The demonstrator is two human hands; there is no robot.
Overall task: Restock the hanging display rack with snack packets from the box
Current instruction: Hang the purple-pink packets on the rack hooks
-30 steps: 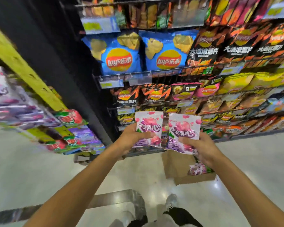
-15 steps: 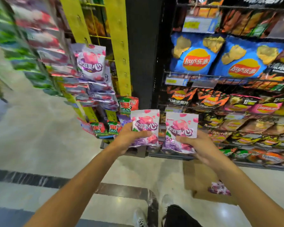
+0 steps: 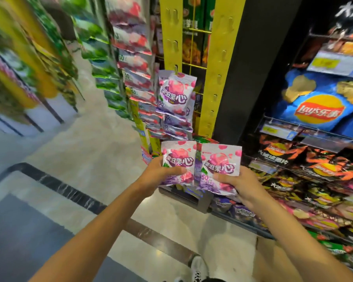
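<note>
Two pink-and-purple snack packets up front, side by side, edges just overlapping. The left packet (image 3: 178, 161) sits in the left hand (image 3: 161, 173), fingers curled round its lower half with the thumb across the front. The right packet (image 3: 219, 168) is in the right hand (image 3: 235, 185), thumb pressed over its lower front, fingers wrapped behind. Both hands are closed tight on their packets, held upright, printed faces to the camera.

Directly above the left packet, the hanging display rack (image 3: 220, 64), yellow slotted uprights, carries a matching hung packet (image 3: 175, 94) at the head of a column of the same kind, running down almost to the top edge of the two held ones. Left of that column hang more pink packets, then green packets (image 3: 102, 64), blurred. Right of the rack, past a black pillar (image 3: 253, 68), chip shelves: a blue Lay's bag (image 3: 318, 102) high up, dark chip bags (image 3: 306, 159) lower, level with the held packets. Below the hands, pale floor (image 3: 90, 149) with a dark stripe, and one white shoe (image 3: 199, 267) at the bottom edge.
</note>
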